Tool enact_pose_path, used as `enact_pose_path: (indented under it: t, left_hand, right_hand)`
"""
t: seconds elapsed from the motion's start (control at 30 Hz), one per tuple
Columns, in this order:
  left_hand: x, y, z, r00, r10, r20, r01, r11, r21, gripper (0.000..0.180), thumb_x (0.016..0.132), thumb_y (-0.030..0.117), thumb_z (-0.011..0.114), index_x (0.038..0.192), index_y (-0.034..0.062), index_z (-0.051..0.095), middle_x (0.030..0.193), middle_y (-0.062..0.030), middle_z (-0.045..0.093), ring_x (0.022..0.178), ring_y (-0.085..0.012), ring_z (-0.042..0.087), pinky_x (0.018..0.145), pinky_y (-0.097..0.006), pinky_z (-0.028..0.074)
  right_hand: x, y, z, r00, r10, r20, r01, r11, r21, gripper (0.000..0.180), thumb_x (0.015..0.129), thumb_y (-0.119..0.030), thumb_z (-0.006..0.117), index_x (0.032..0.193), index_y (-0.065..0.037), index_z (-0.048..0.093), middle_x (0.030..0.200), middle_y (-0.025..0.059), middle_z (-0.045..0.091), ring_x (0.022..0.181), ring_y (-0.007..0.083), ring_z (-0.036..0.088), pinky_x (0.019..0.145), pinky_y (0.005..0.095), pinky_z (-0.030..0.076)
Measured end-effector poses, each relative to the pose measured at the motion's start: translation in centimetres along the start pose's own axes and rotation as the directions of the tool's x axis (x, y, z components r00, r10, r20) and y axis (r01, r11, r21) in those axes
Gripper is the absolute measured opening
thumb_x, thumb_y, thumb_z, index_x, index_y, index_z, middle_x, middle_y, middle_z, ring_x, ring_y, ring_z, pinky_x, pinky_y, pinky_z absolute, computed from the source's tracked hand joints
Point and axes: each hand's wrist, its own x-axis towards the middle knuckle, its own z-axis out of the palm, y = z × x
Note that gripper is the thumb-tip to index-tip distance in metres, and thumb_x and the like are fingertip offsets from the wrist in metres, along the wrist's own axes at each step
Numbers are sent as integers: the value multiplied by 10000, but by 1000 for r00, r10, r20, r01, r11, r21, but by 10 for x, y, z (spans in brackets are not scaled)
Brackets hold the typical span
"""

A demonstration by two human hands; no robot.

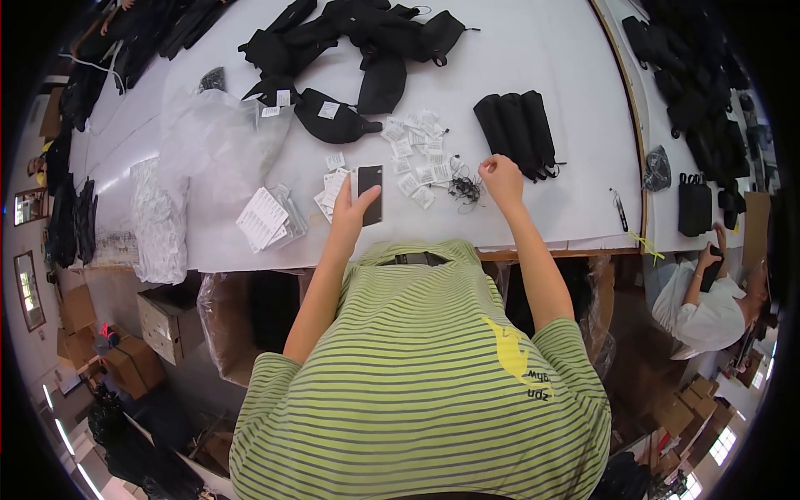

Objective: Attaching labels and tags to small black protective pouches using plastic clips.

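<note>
A flat black rectangular card [372, 177] with a pale left edge is gripped by my left hand [353, 207], thumb on top, just above the table. White printed cards [332, 190] lie beside and partly under that hand. My right hand [502, 177] is closed in a pinch; what its fingertips hold, if anything, is too small to make out. Close to its left sits a tangle of thin black strings [465, 188]. Many small white labels [421, 150] are scattered between my hands. Past my right hand lie several black rolled pouches [518, 132] side by side.
Black waist bags [333, 117] are heaped at the far side of the white table [550, 50]. Plastic bags [212, 133] and a stack of white cards [265, 218] lie to the left. Small snips [620, 210] rest near the right edge. A co-worker [700, 300] sits farther right.
</note>
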Motion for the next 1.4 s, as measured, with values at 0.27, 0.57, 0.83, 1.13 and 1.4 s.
enact_pose_path:
  t: [0.27,0.57,0.83,1.13,1.4]
  left_hand:
    - [-20,21,0,997,11,71,-7,999,-52,317,737,85,765,1021,24,640,911,-12,666,860,-106,597,801,-260,456]
    - [-30,39,10,990,7,140,36,952,-305,382,748,36,732,1097,20,579,934,-71,645,864,-116,593,770,-221,461]
    - [-47,56,26,989,79,123,-58,985,-160,245,794,63,691,1033,17,657,957,-35,644,818,-93,578,775,-218,459]
    - [-63,61,35,945,327,15,-324,928,182,180,793,26,683,970,-3,675,906,-36,634,779,-87,590,640,-222,493]
    - [-69,57,36,962,274,13,-274,958,81,211,795,21,676,1006,22,672,876,-28,618,781,-94,611,636,-237,516]
  right_hand:
    - [-54,-97,-153,975,121,-187,127,391,911,51,846,-71,625,820,-51,585,796,33,671,530,12,443,482,168,348]
    - [-60,-119,-152,998,-44,43,-23,383,923,76,818,-84,663,868,-39,626,717,3,625,537,11,463,474,170,316]
    - [-75,-147,-149,988,-136,67,27,589,808,98,792,-117,698,846,-44,664,625,-45,543,506,9,403,468,185,290]
    - [-91,-167,-131,981,-194,32,120,722,682,107,753,-103,695,837,-40,675,521,-28,370,479,60,328,455,239,263]
    - [-97,-176,-118,908,-268,-322,409,737,538,85,745,-83,695,801,-63,633,559,9,460,455,88,374,446,257,322]
